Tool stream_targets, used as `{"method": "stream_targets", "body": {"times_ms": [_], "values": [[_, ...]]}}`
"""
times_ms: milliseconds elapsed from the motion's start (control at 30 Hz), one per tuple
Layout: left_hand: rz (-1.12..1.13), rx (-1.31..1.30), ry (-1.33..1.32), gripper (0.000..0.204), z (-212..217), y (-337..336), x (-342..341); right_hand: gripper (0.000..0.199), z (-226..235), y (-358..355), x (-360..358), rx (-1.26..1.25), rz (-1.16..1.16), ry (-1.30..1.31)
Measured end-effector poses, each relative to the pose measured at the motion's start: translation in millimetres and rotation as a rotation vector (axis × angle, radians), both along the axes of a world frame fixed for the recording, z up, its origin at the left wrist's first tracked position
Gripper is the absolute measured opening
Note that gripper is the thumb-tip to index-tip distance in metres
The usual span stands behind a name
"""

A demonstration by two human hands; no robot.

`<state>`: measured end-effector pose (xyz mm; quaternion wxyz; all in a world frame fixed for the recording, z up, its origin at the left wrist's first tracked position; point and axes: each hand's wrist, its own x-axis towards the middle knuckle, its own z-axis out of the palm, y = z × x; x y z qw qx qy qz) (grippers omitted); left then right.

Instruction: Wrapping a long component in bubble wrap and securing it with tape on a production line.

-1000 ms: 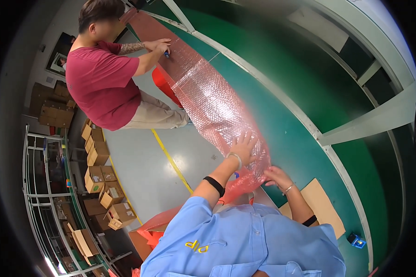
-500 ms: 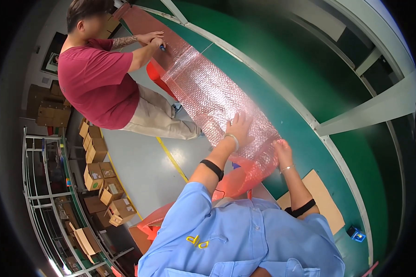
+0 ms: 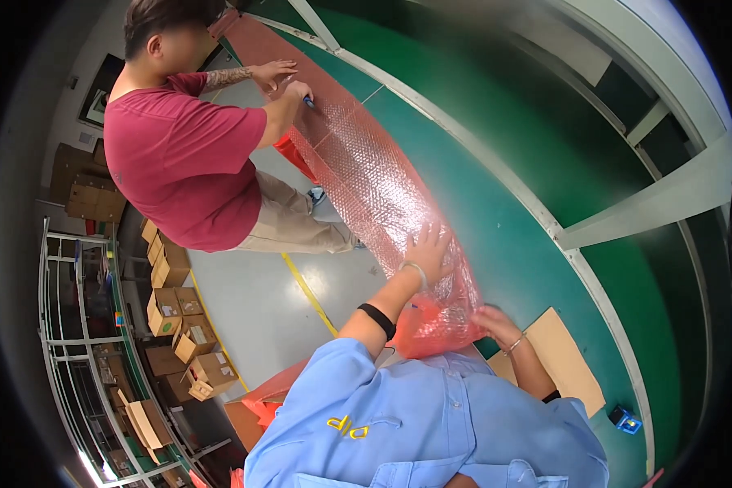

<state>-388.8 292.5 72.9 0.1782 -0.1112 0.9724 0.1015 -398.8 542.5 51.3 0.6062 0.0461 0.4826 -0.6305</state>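
Observation:
A long sheet of pink bubble wrap (image 3: 362, 167) runs from the far left of the green table (image 3: 508, 244) down to my body, its near end bunched over the edge. My left hand (image 3: 429, 254) lies flat on the sheet with fingers spread. At the right corner of the bunched end, my right hand (image 3: 496, 322) has its fingers closed on the wrap. Across the sheet, a person in a maroon shirt (image 3: 183, 163) presses one hand on the wrap. Their other hand holds a small blue tool (image 3: 308, 101) against it; its tip is too small to make out.
Right of me lie a flat cardboard piece (image 3: 565, 362) and a small blue object (image 3: 625, 420). A white metal post (image 3: 659, 195) rises beyond the table's rail. Several open cardboard boxes (image 3: 169, 264) line the floor at left, beside a metal rack (image 3: 85, 343).
My right hand has drawn the wrap's near corner back toward my body, bunching it. My left hand has slid slightly nearer. The other person has shifted right, and the blue tool has moved right and nearer.

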Motion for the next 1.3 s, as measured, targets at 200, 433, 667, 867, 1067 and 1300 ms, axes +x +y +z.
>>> {"method": "stream_targets", "body": {"times_ms": [200, 433, 667, 867, 1067, 1300], "values": [[0.002, 0.009, -0.027, 0.075, 8, -1, -3, 0.012, -11, 1, 30, -0.023, -0.190, 0.043], [0.039, -0.001, -0.062, 0.073, 14, 5, 1, 0.008, -28, 17, 12, -0.012, -0.402, 0.190], [-0.056, 0.116, 0.105, 0.071, -17, 37, 15, 0.026, -20, 15, -6, 0.123, -0.391, 0.224], [-0.158, -0.100, 0.150, 0.079, -20, 27, 16, 0.027, -57, -1, -6, 0.188, -0.330, 0.418], [-0.229, -0.095, 0.060, 0.085, -18, 36, 5, 0.026, -28, 25, 35, 0.101, -0.214, 0.114], [-0.328, -0.150, 0.008, 0.086, -33, 6, -10, 0.017, -53, 10, 58, 0.303, -0.670, 0.616]]}}
